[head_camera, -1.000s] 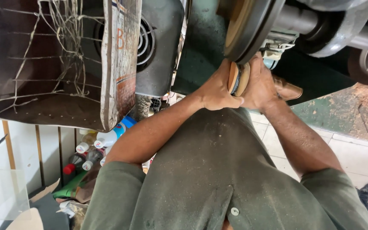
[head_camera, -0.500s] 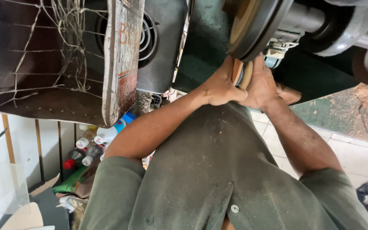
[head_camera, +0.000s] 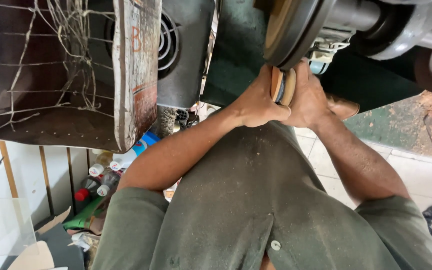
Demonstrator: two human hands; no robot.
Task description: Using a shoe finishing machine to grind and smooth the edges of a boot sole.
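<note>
Both my hands clasp a small layered piece with a tan edge and a dark middle layer, like a shoe heel. My left hand grips its left side and my right hand its right side. The piece is pressed up against the rim of a large dark grinding wheel on a machine shaft. A brown shoe part shows behind my right hand. My fingers hide most of the piece.
A worn, stitched cardboard box hangs at the left beside a dark motor housing with a vent. Several plastic bottles stand below it. Green machine body, tiled floor at the right.
My hands stay on the piece at the wheel. The view has shifted slightly, with the hands now a little lower against the wheel rim.
</note>
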